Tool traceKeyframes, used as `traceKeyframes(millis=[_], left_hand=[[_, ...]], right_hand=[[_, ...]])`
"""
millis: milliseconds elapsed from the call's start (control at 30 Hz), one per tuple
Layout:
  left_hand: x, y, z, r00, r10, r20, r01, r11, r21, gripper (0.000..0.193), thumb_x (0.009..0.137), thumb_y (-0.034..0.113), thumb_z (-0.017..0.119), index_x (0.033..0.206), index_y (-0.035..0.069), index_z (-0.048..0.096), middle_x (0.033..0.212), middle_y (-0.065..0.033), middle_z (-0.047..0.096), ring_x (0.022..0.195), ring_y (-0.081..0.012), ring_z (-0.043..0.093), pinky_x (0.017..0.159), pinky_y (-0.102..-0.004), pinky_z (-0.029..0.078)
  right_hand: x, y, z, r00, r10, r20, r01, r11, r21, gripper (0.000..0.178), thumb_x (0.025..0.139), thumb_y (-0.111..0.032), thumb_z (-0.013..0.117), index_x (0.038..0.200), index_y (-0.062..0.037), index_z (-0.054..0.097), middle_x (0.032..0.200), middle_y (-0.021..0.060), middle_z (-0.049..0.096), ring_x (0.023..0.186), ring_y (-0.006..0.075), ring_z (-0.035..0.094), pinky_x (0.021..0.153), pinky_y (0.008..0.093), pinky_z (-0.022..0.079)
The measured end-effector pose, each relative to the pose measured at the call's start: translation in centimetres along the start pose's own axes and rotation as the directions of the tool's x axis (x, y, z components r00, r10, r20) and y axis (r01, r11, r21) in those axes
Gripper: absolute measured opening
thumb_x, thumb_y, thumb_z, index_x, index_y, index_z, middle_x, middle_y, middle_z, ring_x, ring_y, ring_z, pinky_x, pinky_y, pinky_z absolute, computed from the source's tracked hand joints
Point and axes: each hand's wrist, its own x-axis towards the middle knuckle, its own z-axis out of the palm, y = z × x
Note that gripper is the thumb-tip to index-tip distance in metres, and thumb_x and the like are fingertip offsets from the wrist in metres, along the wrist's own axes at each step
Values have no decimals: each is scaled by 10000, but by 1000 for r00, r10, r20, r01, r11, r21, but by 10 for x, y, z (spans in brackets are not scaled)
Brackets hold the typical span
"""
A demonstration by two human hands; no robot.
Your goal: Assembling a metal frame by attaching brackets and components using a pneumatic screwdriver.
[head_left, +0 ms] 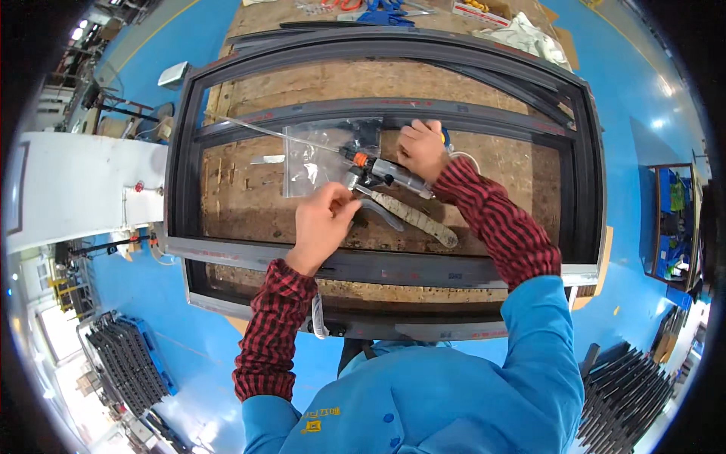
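Both hands on riveter: L hand fingers pinching nose, R hand gripping body.

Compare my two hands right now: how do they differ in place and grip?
The left hand sits nearer the body, fingers pinched at the head of the riveter-like hand tool; the right hand reaches farther out, curled at the tool's far side near the dark frame rail. Both wear red-and-black checked sleeves and work above the clear plastic bag.

Beyond my work, a white cloth lies on the wooden worktop; dark bars are stacked on the blue floor.
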Motion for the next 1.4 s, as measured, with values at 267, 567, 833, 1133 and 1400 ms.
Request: traceKeyframes(millis=[267, 567, 833, 1133, 1400], left_hand=[[7, 26, 9, 961, -275, -34, 156, 638, -754, 131, 815, -18, 705, 930, 41, 682, 820, -35, 677, 678, -103, 579, 619, -211, 453], [-35, 29, -30, 938, -317, -140, 76, 581, -810, 116, 844, -42, 629, 938, 21, 652, 764, -40, 655, 616, -84, 537, 574, -184, 415], [-161, 0, -68, 733, -680, -20, 142, 182, -973, 81, 925, 5, 567, 976, 31, 624, 818, -114, 642, 611, -122, 529, 539, -199, 392], [-298, -27, -8, 632, -711, 309, 65, -348, -935, 134, 975, 100, 613, 1030, -17, 647, 827, -98, 641, 631, -122, 542, 552, -212, 424], [-314, -48, 5, 713, -498, 493, 234, -493, -838, 135, 986, 108, 608, 1044, -10, 640, 850, -93, 647, 646, -117, 552, 559, -215, 435]], right_hand=[[21, -96, -83, 947, 147, 285, -320, 367, 873, 46, 841, -54, 693, 882, -54, 673, 838, 13, 619, 724, 134, 526, 741, 262, 408], [21, -105, -87, 848, 108, 520, -506, 459, 730, 199, 865, -90, 680, 1049, -32, 634, 949, 58, 614, 799, 166, 563, 733, 274, 464], [-48, -43, -8, 814, 323, 482, -313, 944, -104, 570, 714, -147, 671, 1241, -65, 471, 1176, 224, 464, 966, 437, 563, 793, 489, 514], [-11, -13, -42, 557, 373, 742, -679, 719, 148, 488, 705, -189, 683, 1147, -37, 541, 992, 156, 601, 774, 306, 591, 680, 397, 507], [34, -227, -193, 868, 409, 284, -381, 180, 907, 430, 832, -130, 597, 1250, -44, 549, 957, 88, 623, 734, 155, 549, 658, 278, 452]])
